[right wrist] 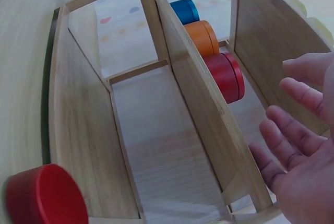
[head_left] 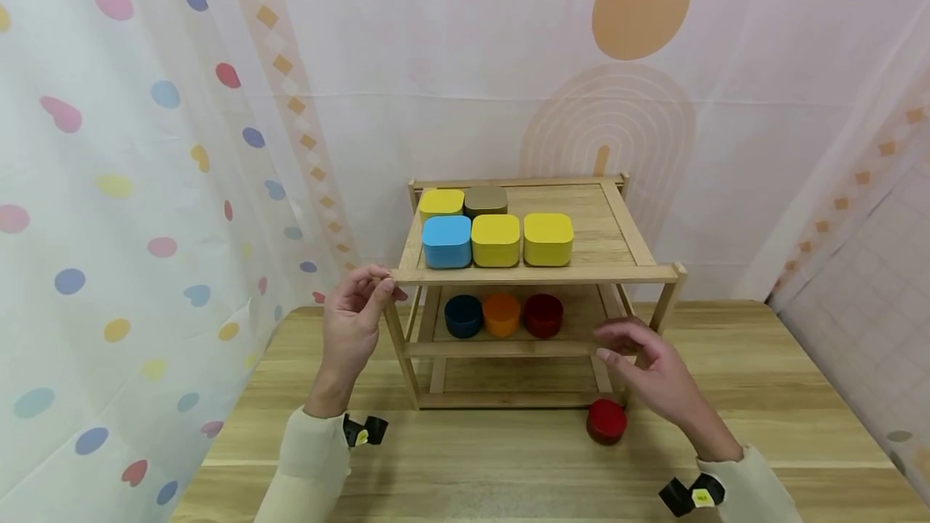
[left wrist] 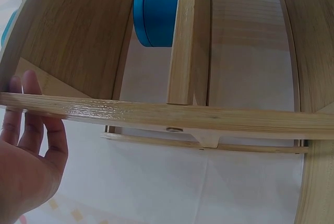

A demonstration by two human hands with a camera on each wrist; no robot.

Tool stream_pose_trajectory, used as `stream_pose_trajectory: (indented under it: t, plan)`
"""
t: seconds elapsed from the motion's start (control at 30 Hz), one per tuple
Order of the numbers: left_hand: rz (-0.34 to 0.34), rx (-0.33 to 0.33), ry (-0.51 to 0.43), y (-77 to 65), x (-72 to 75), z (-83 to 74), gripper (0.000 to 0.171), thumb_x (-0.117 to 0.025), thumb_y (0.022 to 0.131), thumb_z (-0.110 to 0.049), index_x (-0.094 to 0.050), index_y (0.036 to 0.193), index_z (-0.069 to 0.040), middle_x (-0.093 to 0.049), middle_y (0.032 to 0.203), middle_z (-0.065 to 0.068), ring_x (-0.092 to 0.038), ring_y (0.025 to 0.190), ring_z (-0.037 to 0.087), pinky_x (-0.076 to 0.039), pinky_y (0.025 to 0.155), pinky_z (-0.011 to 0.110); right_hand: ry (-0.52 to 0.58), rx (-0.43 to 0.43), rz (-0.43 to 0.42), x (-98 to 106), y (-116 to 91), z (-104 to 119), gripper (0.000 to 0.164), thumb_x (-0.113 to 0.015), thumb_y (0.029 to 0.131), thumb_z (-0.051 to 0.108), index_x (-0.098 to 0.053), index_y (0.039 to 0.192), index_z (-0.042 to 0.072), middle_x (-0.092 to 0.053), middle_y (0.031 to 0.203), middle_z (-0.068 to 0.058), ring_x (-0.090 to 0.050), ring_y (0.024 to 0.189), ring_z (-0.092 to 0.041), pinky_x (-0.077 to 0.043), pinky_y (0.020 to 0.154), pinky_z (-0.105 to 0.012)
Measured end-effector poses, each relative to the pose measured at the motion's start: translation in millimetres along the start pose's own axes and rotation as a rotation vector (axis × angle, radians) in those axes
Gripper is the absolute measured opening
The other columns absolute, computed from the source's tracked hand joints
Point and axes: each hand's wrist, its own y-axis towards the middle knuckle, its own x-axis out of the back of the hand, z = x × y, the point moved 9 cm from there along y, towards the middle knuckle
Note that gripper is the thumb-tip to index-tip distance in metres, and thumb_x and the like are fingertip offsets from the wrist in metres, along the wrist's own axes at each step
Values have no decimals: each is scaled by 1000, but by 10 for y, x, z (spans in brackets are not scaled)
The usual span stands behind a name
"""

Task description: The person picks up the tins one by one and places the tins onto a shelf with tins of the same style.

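A three-tier wooden shelf point(head_left: 538, 274) stands on the table. My left hand point(head_left: 353, 309) holds its top front left corner, with fingers point(left wrist: 32, 130) passing behind the wooden post in the left wrist view. My right hand point(head_left: 650, 366), fingers apart and holding nothing, hovers by the right end of the middle tier. Below it, a red round tin point(head_left: 606, 421) rests on the table before the bottom tier. The middle tier bears a row of round tins: dark blue point(head_left: 463, 316), an orange tin point(head_left: 501, 315) and a dark red tin point(right wrist: 225, 77).
On the top tier sit rounded square boxes: a blue box point(head_left: 446, 242), two yellow ones in front, and a yellow box point(head_left: 441, 202) beside a brown box point(head_left: 485, 199) behind. A patterned curtain point(head_left: 465, 63) hangs behind the wooden table point(head_left: 465, 466).
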Motion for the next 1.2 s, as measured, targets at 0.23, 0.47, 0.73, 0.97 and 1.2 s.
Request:
stream_pose_trajectory:
  t: [0.23, 0.47, 0.73, 0.97, 1.2]
  plan:
    - [5, -1, 3, 3, 6, 8, 14, -60, 97, -2, -60, 106, 9, -71, 93, -3, -69, 78, 11, -56, 76, 24, 102, 69, 28, 20, -201, 61, 24, -59, 89, -18, -62, 110, -7, -62, 115, -14, -59, 106, -12, -48, 88, -18]
    - [5, -8, -4, 0, 6, -4, 15, -60, 97, -2, -59, 105, 11, -71, 92, -3, -69, 78, 11, -56, 76, 24, 37, 31, 74, -22, -437, -103, 31, -63, 89, -13, -66, 112, 7, -63, 117, 0, -61, 105, -9, -50, 87, -19]
    - [8, -16, 4, 4, -4, -11, 19, -61, 97, -5, -58, 105, 12, -71, 92, -4, -69, 78, 11, -57, 76, 24, -20, 14, 96, -60, -612, -343, 29, -66, 87, -11, -66, 110, 5, -65, 114, 2, -62, 103, -8, -53, 82, -25]
    - [7, -10, 0, -1, -3, -4, 18, -61, 97, -5, -58, 105, 12, -70, 93, -3, -69, 78, 11, -57, 76, 24, -11, -18, 161, -204, -725, -501, 27, -68, 88, -5, -65, 114, 1, -62, 121, -6, -58, 110, -5, -53, 82, -30]
    - [0, -7, -3, 0, 1, 7, 26, -62, 97, -8, -55, 106, 15, -69, 93, 5, -69, 77, 12, -57, 76, 26, -79, -67, 158, -265, -779, -596, 30, -74, 86, 3, -67, 115, 6, -57, 125, -22, -52, 114, 0, -51, 86, -29]
